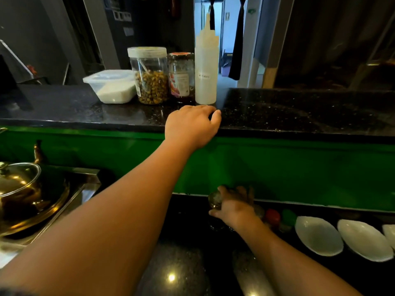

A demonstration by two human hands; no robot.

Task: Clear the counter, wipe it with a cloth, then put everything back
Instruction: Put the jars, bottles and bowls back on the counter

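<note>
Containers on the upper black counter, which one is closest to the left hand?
The tall white squeeze bottle, at the right end of the row, just beyond the left hand. The two jars and the lidded plastic tub sit further left.

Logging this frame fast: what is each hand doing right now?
Left hand: fingers curled on the upper counter edge; holding anything cannot be told.
Right hand: closed around a small glass jar.

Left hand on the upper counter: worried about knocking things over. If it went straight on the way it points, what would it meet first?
Probably the squeeze bottle, directly beyond the left hand; depth is unclear.
</note>
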